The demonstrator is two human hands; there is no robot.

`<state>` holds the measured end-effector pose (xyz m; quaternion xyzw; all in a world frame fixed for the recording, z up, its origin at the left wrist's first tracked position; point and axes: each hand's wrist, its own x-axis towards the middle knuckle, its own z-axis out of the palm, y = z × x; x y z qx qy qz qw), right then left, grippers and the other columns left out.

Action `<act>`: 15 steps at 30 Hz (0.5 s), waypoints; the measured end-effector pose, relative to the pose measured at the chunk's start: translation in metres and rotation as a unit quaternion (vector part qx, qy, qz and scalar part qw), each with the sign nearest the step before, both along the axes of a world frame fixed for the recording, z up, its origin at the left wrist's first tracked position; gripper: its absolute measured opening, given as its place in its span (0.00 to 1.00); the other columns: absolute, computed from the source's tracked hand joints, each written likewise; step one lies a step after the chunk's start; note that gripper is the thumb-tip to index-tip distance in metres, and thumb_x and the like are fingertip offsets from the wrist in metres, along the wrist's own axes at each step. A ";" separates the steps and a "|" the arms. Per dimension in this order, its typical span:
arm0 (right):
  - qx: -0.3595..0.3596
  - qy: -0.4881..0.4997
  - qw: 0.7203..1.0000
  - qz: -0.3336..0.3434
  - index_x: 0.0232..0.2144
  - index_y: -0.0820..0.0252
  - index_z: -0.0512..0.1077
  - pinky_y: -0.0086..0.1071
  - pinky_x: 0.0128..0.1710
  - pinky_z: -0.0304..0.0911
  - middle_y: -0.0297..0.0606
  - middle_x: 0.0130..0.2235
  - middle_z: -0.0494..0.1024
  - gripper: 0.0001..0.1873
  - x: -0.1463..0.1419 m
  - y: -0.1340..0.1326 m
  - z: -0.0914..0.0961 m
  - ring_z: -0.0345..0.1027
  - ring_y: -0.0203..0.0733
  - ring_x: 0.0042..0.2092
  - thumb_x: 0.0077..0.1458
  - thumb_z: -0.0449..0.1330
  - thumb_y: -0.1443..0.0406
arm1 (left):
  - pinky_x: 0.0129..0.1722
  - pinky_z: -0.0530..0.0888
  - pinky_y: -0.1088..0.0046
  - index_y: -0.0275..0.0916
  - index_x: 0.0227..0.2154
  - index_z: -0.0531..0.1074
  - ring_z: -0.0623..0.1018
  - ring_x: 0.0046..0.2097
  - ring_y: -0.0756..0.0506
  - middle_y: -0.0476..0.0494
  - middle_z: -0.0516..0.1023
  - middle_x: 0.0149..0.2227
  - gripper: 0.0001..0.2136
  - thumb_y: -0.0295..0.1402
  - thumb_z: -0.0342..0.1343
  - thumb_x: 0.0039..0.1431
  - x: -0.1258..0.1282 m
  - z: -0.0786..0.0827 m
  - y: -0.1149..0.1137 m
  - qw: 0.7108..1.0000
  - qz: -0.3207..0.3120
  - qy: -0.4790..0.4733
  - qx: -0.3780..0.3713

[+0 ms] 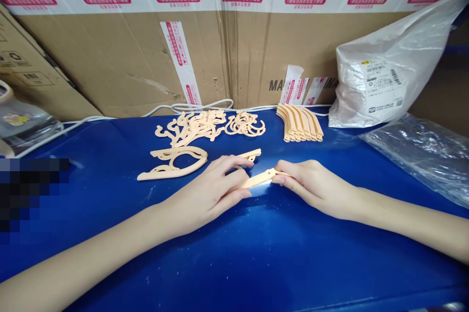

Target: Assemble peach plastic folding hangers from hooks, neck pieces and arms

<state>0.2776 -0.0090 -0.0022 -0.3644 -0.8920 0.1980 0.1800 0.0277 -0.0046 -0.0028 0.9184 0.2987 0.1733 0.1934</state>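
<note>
Nearest the camera, two forearms (120, 234) cross one blue surface (227, 268). Mid-view, one cream piece (260, 179) sits in a closed grip of the left hand (225, 182); the right hand (311, 181) pinches its other end, thumb against fingers. From there, one folded hanger (174, 173) lies toward nine o'clock, two tangled heaps (201, 128), uncountable, at ten and twelve, one stack of strips (300, 124) at one, one white bag (353, 89) at two.
</note>
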 end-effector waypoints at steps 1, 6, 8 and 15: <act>-0.004 0.000 1.000 -0.001 0.28 0.58 0.58 0.27 0.24 0.49 0.29 0.23 0.63 0.17 0.000 0.000 0.001 0.56 0.32 0.22 0.67 0.42 0.58 | 0.58 0.63 0.63 0.41 0.38 0.68 0.65 0.58 0.42 0.43 0.63 0.58 0.08 0.35 0.45 0.67 0.000 0.000 0.000 1.000 0.000 0.002 0.001; -0.023 -0.006 1.000 0.007 0.28 0.58 0.58 0.27 0.24 0.49 0.28 0.23 0.61 0.17 -0.001 0.000 0.002 0.55 0.32 0.22 0.67 0.42 0.58 | 0.58 0.63 0.65 0.41 0.36 0.68 0.65 0.57 0.43 0.45 0.63 0.57 0.08 0.34 0.45 0.67 -0.001 0.000 0.000 1.000 -0.007 0.007 0.004; -0.016 -0.016 1.000 0.006 0.28 0.58 0.58 0.28 0.24 0.48 0.28 0.22 0.61 0.17 -0.001 0.000 0.001 0.55 0.32 0.22 0.67 0.42 0.57 | 0.58 0.63 0.65 0.41 0.35 0.67 0.64 0.57 0.43 0.45 0.64 0.57 0.08 0.34 0.45 0.68 -0.002 0.000 0.000 1.000 -0.009 0.008 0.002; 0.012 -0.031 0.999 0.007 0.29 0.58 0.59 0.28 0.23 0.47 0.28 0.22 0.62 0.18 0.000 -0.001 -0.002 0.56 0.32 0.21 0.67 0.41 0.56 | 0.59 0.61 0.65 0.41 0.33 0.65 0.63 0.59 0.44 0.46 0.64 0.56 0.09 0.35 0.44 0.68 -0.001 -0.001 0.000 1.000 -0.012 0.010 0.005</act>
